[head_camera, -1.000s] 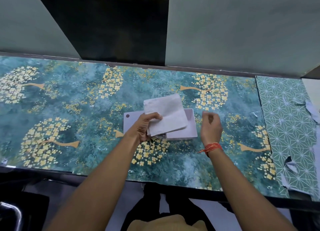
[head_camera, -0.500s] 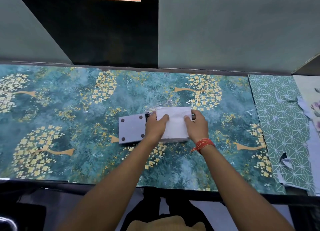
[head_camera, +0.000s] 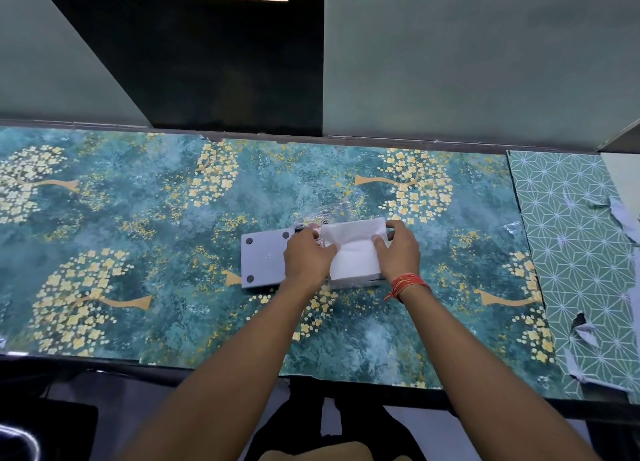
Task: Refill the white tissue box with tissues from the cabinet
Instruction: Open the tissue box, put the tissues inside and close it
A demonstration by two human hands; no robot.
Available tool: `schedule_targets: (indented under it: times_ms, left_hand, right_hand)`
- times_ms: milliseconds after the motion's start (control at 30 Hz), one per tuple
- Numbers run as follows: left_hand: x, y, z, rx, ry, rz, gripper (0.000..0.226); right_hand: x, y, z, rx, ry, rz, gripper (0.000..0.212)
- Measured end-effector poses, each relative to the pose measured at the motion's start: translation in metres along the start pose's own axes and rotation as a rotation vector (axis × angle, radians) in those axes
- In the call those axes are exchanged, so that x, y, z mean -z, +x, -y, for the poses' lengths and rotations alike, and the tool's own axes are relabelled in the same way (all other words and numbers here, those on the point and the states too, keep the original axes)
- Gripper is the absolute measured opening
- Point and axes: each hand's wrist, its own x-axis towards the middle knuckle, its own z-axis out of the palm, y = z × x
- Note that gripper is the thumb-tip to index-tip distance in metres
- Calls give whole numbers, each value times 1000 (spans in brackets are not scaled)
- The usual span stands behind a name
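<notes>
A stack of white tissues (head_camera: 353,253) lies in the white tissue box (head_camera: 356,282) at the middle of the floral counter. My left hand (head_camera: 306,258) presses on the stack's left edge and my right hand (head_camera: 398,249) on its right edge, fingers curled over the paper. The box's flat grey base panel (head_camera: 265,261), with round feet at its corners, lies beside the box on the left, partly under my left hand. Crinkled clear plastic wrap (head_camera: 329,211) sits just behind the box.
The counter carries teal wallpaper with yellow flower trees (head_camera: 138,239); a torn green star-pattern sheet (head_camera: 581,253) covers its right end. Behind it stands an open dark cabinet bay (head_camera: 214,73) between pale doors. The counter's front edge runs close to my body.
One second ago my left hand alone held the tissue stack tilted above the box. Now the stack lies in the box with both hands pressing its edges.
</notes>
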Motion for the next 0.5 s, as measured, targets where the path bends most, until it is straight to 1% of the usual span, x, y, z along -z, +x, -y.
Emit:
schedule_targets:
  times_ms: [100, 233, 300, 333, 400, 467, 500]
  left_hand:
    - [-2, 4, 5, 3, -1, 21, 53]
    - [-9, 13, 11, 63, 74, 143, 54]
    - [-10, 15, 9, 56, 69, 158, 61]
    - [-10, 15, 7, 30, 70, 138, 64]
    - [-8, 9, 6, -61, 83, 37, 56]
    - [-8, 0, 8, -248, 119, -95, 40]
    - [-8, -2, 10, -336, 160, -124, 35]
  right_hand:
    - [-8, 1, 0, -26, -40, 38, 32]
    - [-16, 6, -5, -115, -123, 140, 31]
    - [-14, 5, -4, -130, -122, 151, 34]
    - [-11, 3, -3, -107, -129, 136, 37]
    - [-3, -6, -3, 20, -170, 43, 41]
    - [4, -16, 1, 235, -211, -73, 37]
    - [5, -19, 5, 336, -239, -69, 35]
